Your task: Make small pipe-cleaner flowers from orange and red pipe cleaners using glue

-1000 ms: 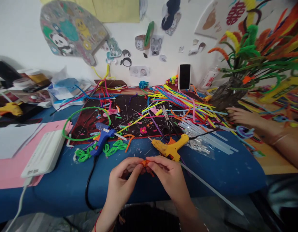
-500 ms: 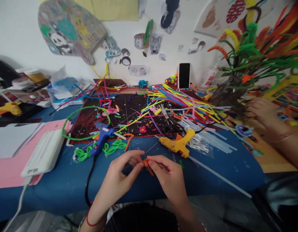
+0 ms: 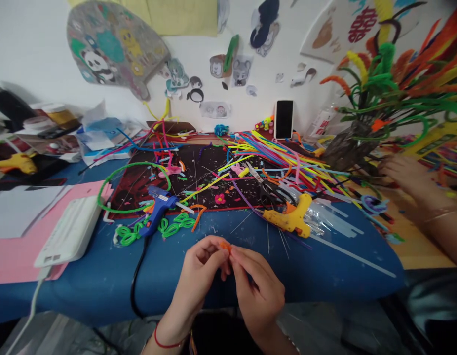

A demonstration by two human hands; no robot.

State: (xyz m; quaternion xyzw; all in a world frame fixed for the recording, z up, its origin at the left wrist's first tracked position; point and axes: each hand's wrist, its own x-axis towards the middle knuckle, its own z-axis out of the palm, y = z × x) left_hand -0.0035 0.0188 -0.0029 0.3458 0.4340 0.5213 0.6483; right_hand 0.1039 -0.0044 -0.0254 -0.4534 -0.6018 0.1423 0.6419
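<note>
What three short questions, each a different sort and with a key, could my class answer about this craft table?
1. Multiple choice: what colour is the small piece pinched between the left hand and right hand? (a) green (b) orange (c) blue
2. True or false: the phone stands upright, its dark screen facing out.
3. Fill in: the glue gun nearest the green loops is ____.

Key: 1 b; 2 true; 3 blue

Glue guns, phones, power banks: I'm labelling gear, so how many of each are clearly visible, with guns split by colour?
Blue glue gun: 1
Yellow glue guns: 2
Phone: 1
Power bank: 1
Total: 5
Not counted: a yellow part by the plant, too hidden to identify.
</note>
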